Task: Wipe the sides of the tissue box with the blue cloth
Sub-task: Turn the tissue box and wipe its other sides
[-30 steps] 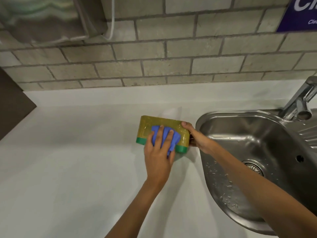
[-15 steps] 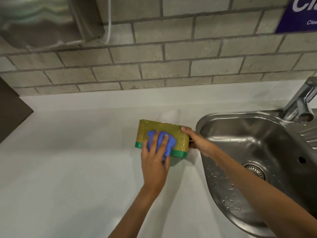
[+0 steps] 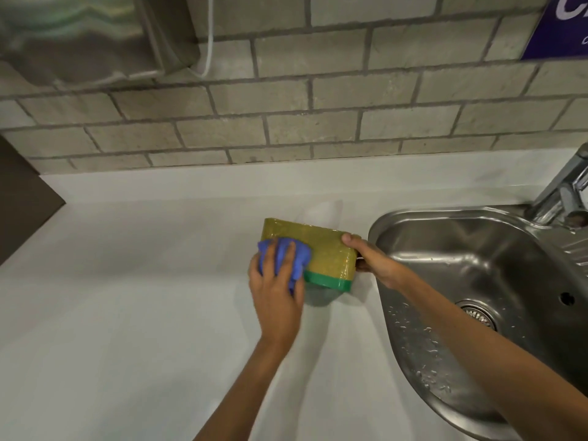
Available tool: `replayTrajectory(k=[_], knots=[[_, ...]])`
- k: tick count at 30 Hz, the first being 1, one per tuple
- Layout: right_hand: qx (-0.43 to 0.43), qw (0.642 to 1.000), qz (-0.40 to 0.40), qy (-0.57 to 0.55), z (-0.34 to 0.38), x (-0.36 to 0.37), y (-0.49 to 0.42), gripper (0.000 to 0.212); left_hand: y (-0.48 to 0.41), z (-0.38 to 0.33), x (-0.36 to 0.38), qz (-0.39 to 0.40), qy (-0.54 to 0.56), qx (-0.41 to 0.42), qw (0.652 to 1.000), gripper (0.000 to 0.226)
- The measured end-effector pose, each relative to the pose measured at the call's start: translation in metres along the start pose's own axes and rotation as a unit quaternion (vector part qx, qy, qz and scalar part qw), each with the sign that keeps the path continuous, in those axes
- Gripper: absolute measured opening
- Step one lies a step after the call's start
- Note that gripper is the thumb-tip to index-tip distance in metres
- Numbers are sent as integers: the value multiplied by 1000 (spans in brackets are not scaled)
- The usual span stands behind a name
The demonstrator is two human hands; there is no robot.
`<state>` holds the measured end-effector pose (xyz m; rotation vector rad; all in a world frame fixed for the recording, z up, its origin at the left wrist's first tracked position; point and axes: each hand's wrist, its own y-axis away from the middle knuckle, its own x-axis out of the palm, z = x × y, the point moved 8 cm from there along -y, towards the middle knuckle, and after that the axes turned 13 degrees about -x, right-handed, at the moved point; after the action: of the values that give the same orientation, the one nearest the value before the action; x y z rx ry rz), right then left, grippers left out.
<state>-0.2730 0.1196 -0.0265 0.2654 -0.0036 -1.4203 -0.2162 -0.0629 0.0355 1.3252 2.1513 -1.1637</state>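
Observation:
A yellow tissue box (image 3: 327,253) with a green band along its bottom edge stands on the white counter (image 3: 127,313), just left of the sink. My left hand (image 3: 275,288) presses a crumpled blue cloth (image 3: 286,254) against the left part of the box's near side. The cloth and my fingers hide the box's near left corner. My right hand (image 3: 370,261) grips the box's right end, thumb on top.
A steel sink (image 3: 477,281) with water drops lies right of the box, its tap (image 3: 563,192) at the far right. A brick wall rises behind the counter, with a steel dispenser (image 3: 79,36) at upper left and a dark panel (image 3: 22,198) at the left edge.
My left hand has slid the blue cloth leftward along the box's near side, from its middle to its left end. My right hand keeps its hold on the right end.

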Motion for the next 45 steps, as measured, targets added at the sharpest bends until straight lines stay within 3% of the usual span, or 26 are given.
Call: replayTrajectory(k=[2,4,10,12,16,18,22,25,27,31,34,36,38,40,41,43,45], knots=[[3,1000,2,-4,1,3,1,65,-20,6,-1,-8,18,-73,997,43],[8,1000,-9,-4,-2,5,0,58,-26,-9,6,0,36,-85,996,42],[-2,1000,-15,-5,0,2,-1,68,17,-41,20,19,1,126,992,43],[6,1000,-13,-4,1,3,2,74,5,-16,13,6,-3,90,996,44],[13,1000,-21,2,1,5,3,64,-28,1,11,3,47,-78,996,38],[18,999,-33,3,0,4,4,61,-28,-14,14,6,78,-90,993,38],[10,999,-35,-1,-2,0,4,58,-15,-27,13,7,80,-28,996,43],[0,1000,-29,8,1,3,2,69,-32,-13,14,-9,79,-103,991,38],[-4,999,-32,10,3,4,3,64,-37,-14,17,-15,78,-131,988,36],[-12,999,-39,-13,5,-1,6,36,-2,-39,22,13,39,19,999,40],[-16,999,-38,0,2,-5,8,50,23,-32,21,12,-1,116,993,39],[-16,999,-35,1,1,-4,10,59,12,-13,14,2,7,76,997,37],[-12,999,-32,1,2,-2,12,62,-13,9,9,-5,40,-41,998,34],[-14,999,-32,4,2,-1,12,50,-32,21,11,-5,71,-145,987,34],[-16,999,-37,3,2,0,11,38,-37,17,12,-3,73,-158,985,35],[-29,998,-55,-4,5,-2,10,24,-32,-8,17,5,64,-101,993,37],[-52,996,-70,-15,11,-3,9,24,-11,-32,21,18,46,-18,999,42]])
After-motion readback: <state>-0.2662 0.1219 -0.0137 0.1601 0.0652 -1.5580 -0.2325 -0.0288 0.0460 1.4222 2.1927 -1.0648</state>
